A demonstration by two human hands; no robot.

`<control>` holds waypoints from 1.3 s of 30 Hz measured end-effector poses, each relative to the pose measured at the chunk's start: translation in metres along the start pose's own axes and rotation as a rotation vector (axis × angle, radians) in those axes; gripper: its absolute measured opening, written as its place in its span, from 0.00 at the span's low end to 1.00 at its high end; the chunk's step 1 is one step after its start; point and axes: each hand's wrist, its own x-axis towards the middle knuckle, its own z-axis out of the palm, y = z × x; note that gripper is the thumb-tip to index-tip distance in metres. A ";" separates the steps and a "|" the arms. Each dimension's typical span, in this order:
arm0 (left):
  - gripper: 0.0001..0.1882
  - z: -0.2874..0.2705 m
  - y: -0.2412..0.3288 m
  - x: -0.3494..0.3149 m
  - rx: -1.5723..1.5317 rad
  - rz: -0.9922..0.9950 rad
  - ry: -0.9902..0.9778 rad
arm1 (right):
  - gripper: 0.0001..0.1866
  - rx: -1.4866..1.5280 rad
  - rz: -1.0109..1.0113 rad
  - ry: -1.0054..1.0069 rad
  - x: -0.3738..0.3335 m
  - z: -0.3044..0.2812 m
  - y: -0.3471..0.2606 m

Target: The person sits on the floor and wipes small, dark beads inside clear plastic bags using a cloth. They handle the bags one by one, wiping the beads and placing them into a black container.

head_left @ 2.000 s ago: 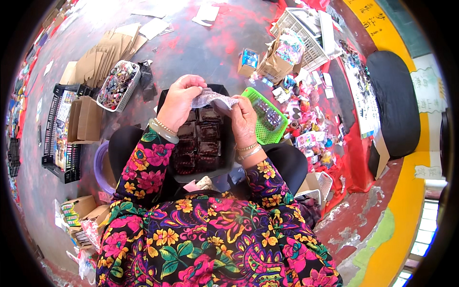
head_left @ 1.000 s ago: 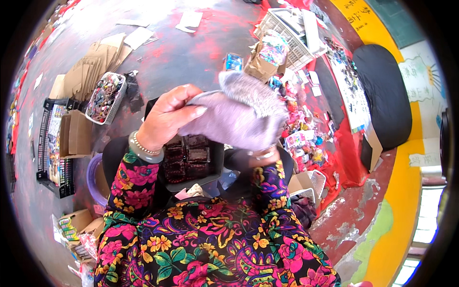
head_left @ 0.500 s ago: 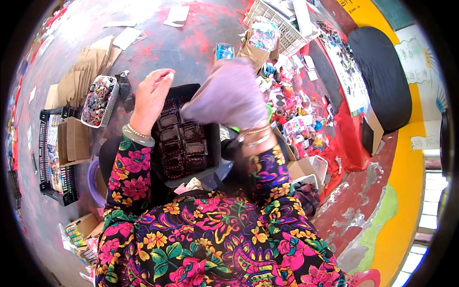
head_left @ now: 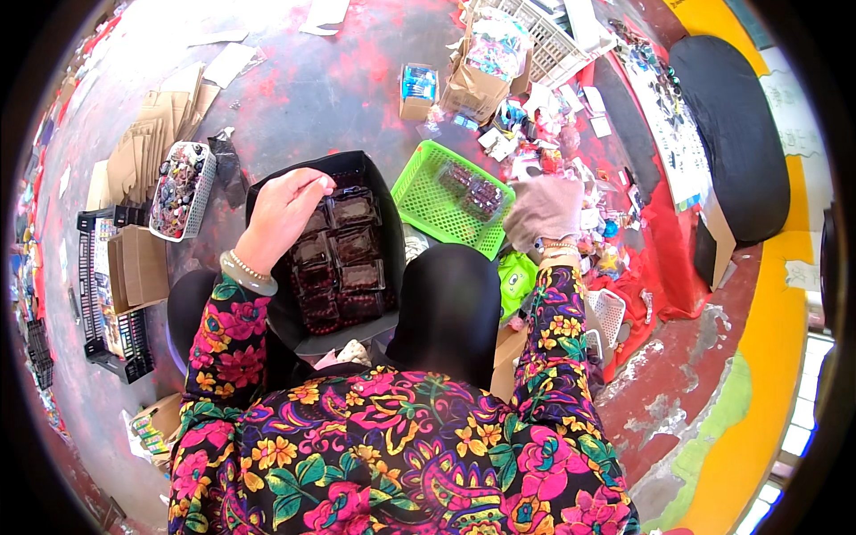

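Note:
A black bin (head_left: 390, 201) stands in front of me, holding several dark red bead packs (head_left: 361, 275) in clear wrapping. Over its upper left part hovers my left hand (head_left: 283, 212), fingertips pinched together; whether something small is between them I cannot make out. Off to the right, my right hand grips a mauve-grey cloth (head_left: 546, 207), which covers most of its fingers. The cloth hangs beside the right edge of a green plastic basket (head_left: 426, 169), where a clear pack of dark beads (head_left: 477, 192) lies.
A bright green bag (head_left: 515, 281) lies close to my right forearm. Packaged trinkets (head_left: 557, 147) are heaped along the right. Flattened cardboard (head_left: 147, 147), a white basket of small goods (head_left: 183, 187) and a black crate (head_left: 107, 294) stand left. A small box of blue packets (head_left: 417, 89) is farther ahead.
The cloth has swung from above the bin to the right, uncovering the green basket. My left hand has lowered slightly and its fingers have drawn into a pinch.

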 end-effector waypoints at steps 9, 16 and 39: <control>0.07 0.014 0.009 0.001 0.202 -0.111 -0.086 | 0.11 0.081 0.384 -0.288 0.001 0.165 0.060; 0.08 0.018 0.005 -0.002 0.213 -0.117 -0.050 | 0.14 0.314 -0.026 -0.334 0.034 0.212 -0.029; 0.07 0.033 0.003 0.002 0.351 -0.167 -0.188 | 0.30 2.769 0.930 0.164 -0.018 0.412 -0.056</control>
